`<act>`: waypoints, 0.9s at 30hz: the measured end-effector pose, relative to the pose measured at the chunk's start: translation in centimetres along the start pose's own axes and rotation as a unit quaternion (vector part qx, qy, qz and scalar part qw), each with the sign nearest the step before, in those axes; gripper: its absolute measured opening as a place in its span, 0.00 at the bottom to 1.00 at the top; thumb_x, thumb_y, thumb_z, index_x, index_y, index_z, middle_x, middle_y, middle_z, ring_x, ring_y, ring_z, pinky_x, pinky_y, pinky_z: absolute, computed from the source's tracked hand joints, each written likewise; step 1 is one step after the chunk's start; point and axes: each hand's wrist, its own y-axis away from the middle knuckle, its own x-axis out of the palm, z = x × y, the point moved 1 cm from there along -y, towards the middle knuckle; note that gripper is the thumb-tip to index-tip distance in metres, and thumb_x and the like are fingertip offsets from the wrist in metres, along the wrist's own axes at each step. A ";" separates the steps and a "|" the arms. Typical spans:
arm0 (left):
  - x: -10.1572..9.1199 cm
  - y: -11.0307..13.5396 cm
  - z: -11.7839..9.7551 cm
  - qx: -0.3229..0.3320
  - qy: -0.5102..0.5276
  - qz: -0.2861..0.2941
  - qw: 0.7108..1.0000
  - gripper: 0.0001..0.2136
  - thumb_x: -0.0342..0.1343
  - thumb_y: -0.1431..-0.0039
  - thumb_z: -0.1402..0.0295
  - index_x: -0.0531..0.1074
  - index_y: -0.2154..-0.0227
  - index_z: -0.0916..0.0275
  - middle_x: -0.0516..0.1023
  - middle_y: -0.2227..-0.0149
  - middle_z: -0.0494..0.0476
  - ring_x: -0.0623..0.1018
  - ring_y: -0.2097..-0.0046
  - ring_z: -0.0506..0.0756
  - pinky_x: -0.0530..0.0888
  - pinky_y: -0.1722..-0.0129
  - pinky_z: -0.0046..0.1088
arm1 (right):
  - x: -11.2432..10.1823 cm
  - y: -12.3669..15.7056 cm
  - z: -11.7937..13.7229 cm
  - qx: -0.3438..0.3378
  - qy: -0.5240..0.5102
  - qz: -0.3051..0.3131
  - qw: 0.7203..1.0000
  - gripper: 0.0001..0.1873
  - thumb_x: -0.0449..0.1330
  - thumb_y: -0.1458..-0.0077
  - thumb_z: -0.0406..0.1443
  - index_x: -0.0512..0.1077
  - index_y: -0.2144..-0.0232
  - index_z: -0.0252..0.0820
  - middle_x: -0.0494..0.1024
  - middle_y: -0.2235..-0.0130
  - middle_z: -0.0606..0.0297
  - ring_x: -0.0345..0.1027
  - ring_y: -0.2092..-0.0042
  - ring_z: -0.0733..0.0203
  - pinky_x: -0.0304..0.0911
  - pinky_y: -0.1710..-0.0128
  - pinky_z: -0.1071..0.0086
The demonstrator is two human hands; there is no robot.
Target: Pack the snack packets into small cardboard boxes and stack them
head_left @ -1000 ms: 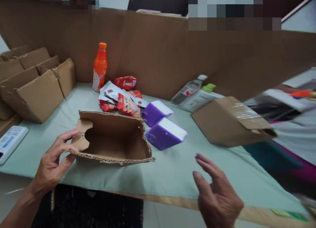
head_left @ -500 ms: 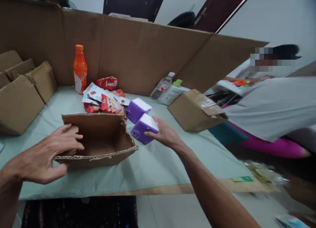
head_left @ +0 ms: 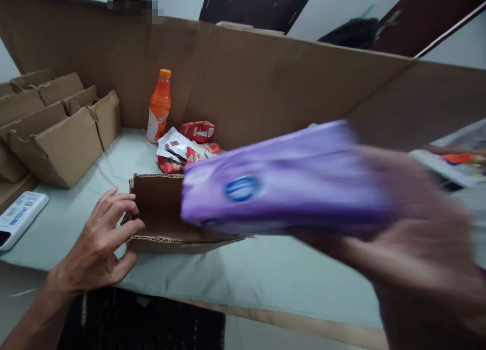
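In the head view, my right hand (head_left: pixel 421 233) is wrapped round a purple plastic-wrapped tissue pack (head_left: pixel 281 183) with a round blue mark. Motion smears the pack, which is raised close to the camera and covers the right part of an open cardboard box (head_left: pixel 155 195). At the box's left end, my left hand (head_left: pixel 104 241) grips the wall, its bent fingers over the edge and the thumb at the near corner. Behind the box lie red and white snack packets (head_left: pixel 176 147), partly hidden by the pack.
An orange drink bottle (head_left: pixel 159 107) stands upright behind the packets. More cardboard boxes (head_left: pixel 72 142) are on the left, with a white device (head_left: pixel 23 218) in front of them. A tall cardboard panel (head_left: pixel 266 82) closes off the back of the cloth-covered table (head_left: pixel 304 279).
My right hand has lifted the tissue pack from beside the box up toward the camera. My left hand stays at the box's left end. The view has swung left.
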 end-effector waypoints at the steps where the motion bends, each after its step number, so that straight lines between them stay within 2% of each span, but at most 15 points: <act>1: 0.2 0.3 -0.1 -0.010 0.009 -0.015 1.000 0.12 0.54 0.44 0.81 0.72 0.58 0.64 0.70 0.52 0.63 0.71 0.39 0.67 0.67 0.35 0.61 | 1.0 -1.1 1.0 -0.008 0.002 0.018 1.000 0.31 0.66 0.45 0.41 0.65 0.40 0.53 0.78 0.49 0.59 0.76 0.53 0.46 0.74 0.60 0.57; 4: 0.6 0.9 -0.3 -0.028 0.036 -0.056 0.997 0.10 0.54 0.43 0.83 0.72 0.63 0.64 0.69 0.50 0.63 0.70 0.38 0.66 0.73 0.39 0.51 | 4.8 -3.9 2.9 -0.034 0.042 0.171 0.984 0.29 0.64 0.51 0.34 0.68 0.45 0.45 0.81 0.52 0.58 0.76 0.55 0.50 0.72 0.59 0.60; 7: 0.8 1.2 -0.2 -0.030 0.050 -0.066 0.996 0.10 0.53 0.43 0.84 0.72 0.64 0.63 0.70 0.50 0.63 0.70 0.38 0.65 0.74 0.41 0.48 | 8.7 -5.8 3.7 -0.006 0.073 0.324 0.943 0.27 0.65 0.52 0.34 0.69 0.48 0.41 0.80 0.52 0.54 0.75 0.54 0.49 0.71 0.55 0.57; 9: 0.8 1.2 0.1 -0.026 0.051 -0.056 0.997 0.10 0.53 0.43 0.83 0.73 0.64 0.63 0.71 0.49 0.63 0.69 0.37 0.66 0.73 0.39 0.52 | 11.2 -6.4 3.7 0.014 0.083 0.390 0.917 0.26 0.66 0.50 0.36 0.68 0.48 0.39 0.80 0.51 0.51 0.74 0.52 0.46 0.70 0.53 0.55; 12: 0.8 1.2 0.4 -0.014 0.048 -0.033 0.998 0.09 0.54 0.42 0.81 0.74 0.64 0.62 0.74 0.49 0.62 0.69 0.37 0.67 0.67 0.35 0.58 | 14.0 -6.7 3.4 0.004 0.075 0.470 0.880 0.37 0.68 0.47 0.38 0.63 0.38 0.33 0.75 0.43 0.44 0.71 0.44 0.41 0.68 0.46 0.52; 15: 0.8 1.3 0.8 -0.011 0.058 -0.031 0.998 0.09 0.54 0.41 0.80 0.75 0.63 0.61 0.76 0.51 0.60 0.68 0.35 0.67 0.64 0.34 0.60 | 14.2 -6.5 3.3 -0.012 0.071 0.522 0.850 0.45 0.66 0.41 0.42 0.54 0.29 0.32 0.70 0.37 0.39 0.70 0.40 0.38 0.66 0.42 0.49; 16: 0.9 1.5 0.9 -0.012 0.062 -0.033 0.997 0.10 0.54 0.41 0.80 0.75 0.63 0.60 0.76 0.51 0.60 0.68 0.35 0.67 0.64 0.34 0.60 | 13.6 -6.5 3.2 -0.014 0.075 0.518 0.852 0.45 0.64 0.40 0.44 0.54 0.28 0.33 0.70 0.36 0.39 0.71 0.41 0.37 0.67 0.42 0.48; 18: 1.1 1.7 1.4 -0.013 0.068 -0.040 0.997 0.11 0.54 0.41 0.81 0.75 0.61 0.60 0.76 0.49 0.60 0.67 0.34 0.67 0.64 0.34 0.60 | 11.2 -6.6 2.7 -0.022 0.070 0.467 0.881 0.42 0.63 0.39 0.46 0.57 0.29 0.38 0.71 0.36 0.43 0.72 0.42 0.39 0.69 0.44 0.48; 21: 1.6 2.1 2.0 -0.005 0.077 -0.038 0.996 0.13 0.54 0.42 0.82 0.75 0.59 0.60 0.74 0.45 0.61 0.66 0.33 0.68 0.63 0.34 0.59 | 6.3 -6.9 -0.7 0.023 0.048 0.289 0.956 0.31 0.59 0.36 0.47 0.66 0.34 0.46 0.76 0.40 0.53 0.76 0.46 0.47 0.73 0.49 0.54; 23: 1.7 2.0 2.2 0.003 0.082 -0.031 0.996 0.13 0.54 0.42 0.82 0.75 0.58 0.60 0.73 0.44 0.61 0.65 0.32 0.68 0.63 0.34 0.59 | 3.7 -7.1 -5.3 0.103 0.082 0.167 0.977 0.27 0.56 0.35 0.49 0.70 0.39 0.45 0.80 0.44 0.54 0.77 0.48 0.47 0.74 0.52 0.55; 24: 1.7 1.9 2.1 0.006 0.083 -0.026 0.996 0.13 0.54 0.42 0.82 0.75 0.58 0.60 0.73 0.43 0.61 0.65 0.32 0.68 0.62 0.34 0.59 | 3.0 -7.2 -8.1 0.140 0.126 0.140 0.972 0.29 0.59 0.38 0.50 0.71 0.40 0.43 0.79 0.43 0.52 0.75 0.45 0.44 0.73 0.50 0.53; 25: 1.6 1.7 2.0 0.007 0.083 -0.019 0.996 0.14 0.54 0.43 0.82 0.75 0.58 0.59 0.74 0.43 0.60 0.65 0.32 0.68 0.62 0.33 0.60 | 2.8 -7.2 -11.0 0.181 0.170 0.140 0.959 0.32 0.63 0.42 0.49 0.70 0.39 0.41 0.76 0.39 0.49 0.71 0.40 0.41 0.70 0.46 0.51; 27: 1.3 1.0 1.5 0.003 0.080 0.001 0.997 0.15 0.54 0.43 0.81 0.74 0.56 0.58 0.74 0.43 0.60 0.65 0.32 0.67 0.59 0.32 0.61 | 3.9 -6.8 -16.3 0.281 0.240 0.138 0.919 0.40 0.68 0.49 0.48 0.68 0.38 0.33 0.71 0.36 0.40 0.66 0.36 0.36 0.66 0.41 0.50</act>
